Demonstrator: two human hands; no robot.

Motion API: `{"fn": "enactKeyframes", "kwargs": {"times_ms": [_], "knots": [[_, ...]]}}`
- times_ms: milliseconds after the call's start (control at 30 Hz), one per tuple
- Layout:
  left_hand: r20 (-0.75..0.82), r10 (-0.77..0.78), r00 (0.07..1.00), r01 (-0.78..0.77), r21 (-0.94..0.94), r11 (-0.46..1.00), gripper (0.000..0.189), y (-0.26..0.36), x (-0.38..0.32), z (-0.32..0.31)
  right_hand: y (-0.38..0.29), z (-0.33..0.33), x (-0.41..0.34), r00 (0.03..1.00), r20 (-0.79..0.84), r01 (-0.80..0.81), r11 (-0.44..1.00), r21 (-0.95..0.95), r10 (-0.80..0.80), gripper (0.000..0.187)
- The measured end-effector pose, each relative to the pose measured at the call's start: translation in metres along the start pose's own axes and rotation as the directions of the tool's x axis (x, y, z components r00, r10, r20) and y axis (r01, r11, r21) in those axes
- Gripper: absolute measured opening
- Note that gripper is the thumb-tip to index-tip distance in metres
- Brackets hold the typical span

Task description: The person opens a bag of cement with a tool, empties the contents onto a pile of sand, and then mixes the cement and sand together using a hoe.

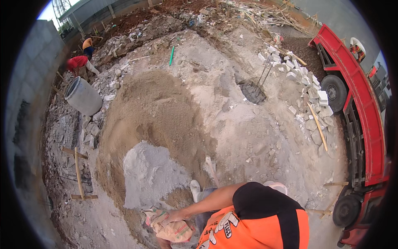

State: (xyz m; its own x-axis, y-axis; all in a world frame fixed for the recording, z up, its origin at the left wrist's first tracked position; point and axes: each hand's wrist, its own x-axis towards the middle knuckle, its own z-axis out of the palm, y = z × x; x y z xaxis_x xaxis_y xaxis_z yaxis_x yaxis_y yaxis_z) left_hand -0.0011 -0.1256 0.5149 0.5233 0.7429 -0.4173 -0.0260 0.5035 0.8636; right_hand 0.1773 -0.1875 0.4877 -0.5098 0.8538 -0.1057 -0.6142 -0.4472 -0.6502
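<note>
Neither of my hands can be made out. Before me, at the bottom, a co-worker in an orange and black shirt (258, 218) leans over with an arm stretched left. That person's hand (174, 216) grips a crumpled paper sack (175, 231). Another hand (164, 243) touches the sack's underside at the bottom edge; whose it is cannot be told. Grey powder (152, 171) lies heaped against a large mound of brown sand (158, 109). A pale boot (195, 188) stands by the powder, and a wooden handle (212, 171) slants beside it.
A concrete cylinder (84, 97) stands left, near two people (78, 62) (88, 46) bending over. Rebar rises from a pit (253, 92). Broken blocks (312, 93) lie beside a red truck (357, 71); another person (357, 48) is behind it. Wooden stakes (78, 174) stand lower left. A green pipe (172, 56) lies beyond the sand.
</note>
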Motion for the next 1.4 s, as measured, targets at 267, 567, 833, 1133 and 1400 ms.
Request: {"fn": "enactKeyframes", "kwargs": {"times_ms": [267, 567, 833, 1133, 1400], "knots": [[-0.040, -0.170, 0.985, 0.172, 0.395, 0.902, 0.056, -0.034, -0.014, 0.009, -0.413, -0.010, -0.381, 0.228, -0.815, -0.361, 0.731, -0.579, -0.533, 0.048], [0.045, -0.324, 0.945, 0.222, 0.640, 0.735, 0.054, -0.085, -0.010, 0.034, -0.450, 0.137, -0.479, -0.247, 0.062, -0.212, -0.009, -0.977, -0.967, 0.051], [0.139, -0.339, 0.931, 0.122, 0.755, 0.645, 0.053, -0.095, 0.004, 0.038, 0.047, -0.177, -0.391, 0.277, -0.960, -0.921, 0.277, -0.274, -0.027, 0.056], [-0.012, -0.490, 0.871, 0.242, 0.880, 0.408, 0.052, -0.104, 0.001, 0.019, 0.249, -0.166, -0.317, 0.343, -0.939, -0.851, 0.436, -0.292, 0.041, 0.039], [0.238, -0.641, 0.729, 0.010, 0.934, 0.358, 0.051, -0.145, -0.027, -0.028, 0.137, -0.227, -0.301, -0.021, -0.961, -0.598, 0.774, -0.210, -0.277, 0.051]]}}
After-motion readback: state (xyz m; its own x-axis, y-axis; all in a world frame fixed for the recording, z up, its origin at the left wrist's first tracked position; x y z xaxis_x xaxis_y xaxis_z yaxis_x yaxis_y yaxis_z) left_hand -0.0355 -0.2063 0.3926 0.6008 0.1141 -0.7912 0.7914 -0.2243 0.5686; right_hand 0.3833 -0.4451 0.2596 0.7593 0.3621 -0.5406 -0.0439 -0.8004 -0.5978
